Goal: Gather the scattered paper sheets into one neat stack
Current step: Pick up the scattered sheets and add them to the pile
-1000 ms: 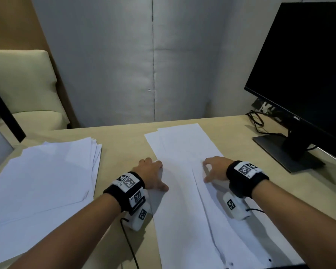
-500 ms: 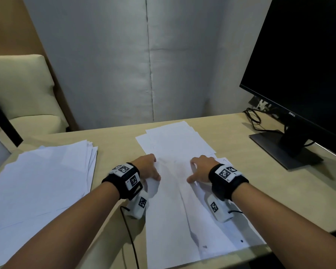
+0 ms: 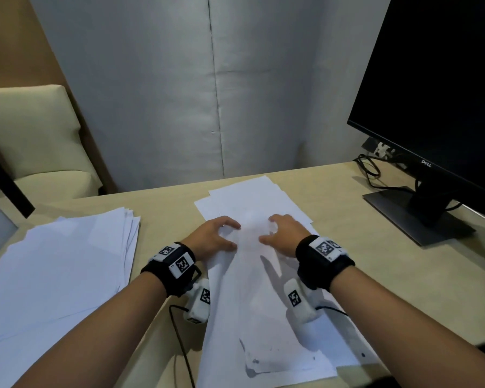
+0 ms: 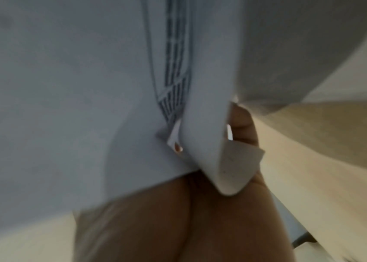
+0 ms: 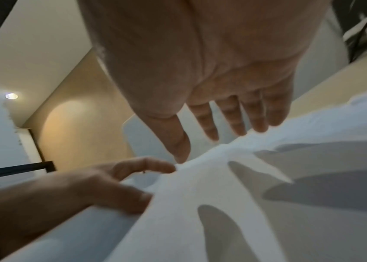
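Observation:
Several white paper sheets (image 3: 263, 303) lie overlapped in the middle of the desk, with further sheets (image 3: 249, 197) fanned out behind them. My left hand (image 3: 234, 236) arches over their left part, thumb and fingers pinching up a fold of paper. In the left wrist view the sheets (image 4: 88, 88) curl over my left hand (image 4: 209, 134), with the thumb (image 4: 242, 122) behind a bent corner. My right hand (image 3: 266, 231) is open, its fingertips (image 5: 260, 126) pressing the raised paper (image 5: 223, 203).
A large loose pile of white sheets (image 3: 62, 261) covers the desk's left side. A black monitor (image 3: 437, 93) on its stand (image 3: 415, 214) with cables (image 3: 373, 172) fills the right. A cream chair (image 3: 31, 141) stands behind the desk (image 3: 165, 205).
Both hands have slid away from me along the middle sheets and drawn closer together. The paper between them has bunched up, and the left hand has taken hold of it.

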The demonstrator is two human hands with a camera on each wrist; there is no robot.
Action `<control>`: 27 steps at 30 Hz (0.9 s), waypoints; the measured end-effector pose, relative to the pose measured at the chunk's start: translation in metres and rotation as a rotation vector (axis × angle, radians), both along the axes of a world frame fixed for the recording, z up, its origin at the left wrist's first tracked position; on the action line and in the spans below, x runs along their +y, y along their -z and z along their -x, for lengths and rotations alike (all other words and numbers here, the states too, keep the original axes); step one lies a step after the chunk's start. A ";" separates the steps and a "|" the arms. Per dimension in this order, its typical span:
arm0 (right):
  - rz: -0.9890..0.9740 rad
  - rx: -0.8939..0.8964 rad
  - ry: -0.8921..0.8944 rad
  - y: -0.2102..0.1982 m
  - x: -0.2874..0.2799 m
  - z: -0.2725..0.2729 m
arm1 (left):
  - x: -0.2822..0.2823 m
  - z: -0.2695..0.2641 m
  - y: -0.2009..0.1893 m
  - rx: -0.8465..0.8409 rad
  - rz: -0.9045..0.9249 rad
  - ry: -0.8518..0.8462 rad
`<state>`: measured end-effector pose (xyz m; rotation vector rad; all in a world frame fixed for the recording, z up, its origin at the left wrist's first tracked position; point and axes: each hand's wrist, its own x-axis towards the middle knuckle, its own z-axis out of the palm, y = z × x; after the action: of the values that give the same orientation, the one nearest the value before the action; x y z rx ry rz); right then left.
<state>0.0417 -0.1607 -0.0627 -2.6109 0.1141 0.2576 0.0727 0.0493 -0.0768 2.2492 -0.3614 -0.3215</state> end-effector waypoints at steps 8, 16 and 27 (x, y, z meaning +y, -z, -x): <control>-0.773 0.111 0.418 0.001 -0.076 -0.010 | 0.009 -0.013 -0.026 0.040 0.350 0.029; -0.714 0.071 0.183 -0.003 -0.061 -0.006 | -0.001 -0.019 -0.039 0.019 0.118 0.033; -0.887 -0.157 0.347 -0.002 -0.056 -0.010 | 0.017 -0.002 -0.031 0.218 0.532 -0.123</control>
<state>0.0521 -0.2167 -0.0608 -1.6846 0.3129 -0.0299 0.0751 0.0662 -0.0454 1.6872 -0.1656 -0.3545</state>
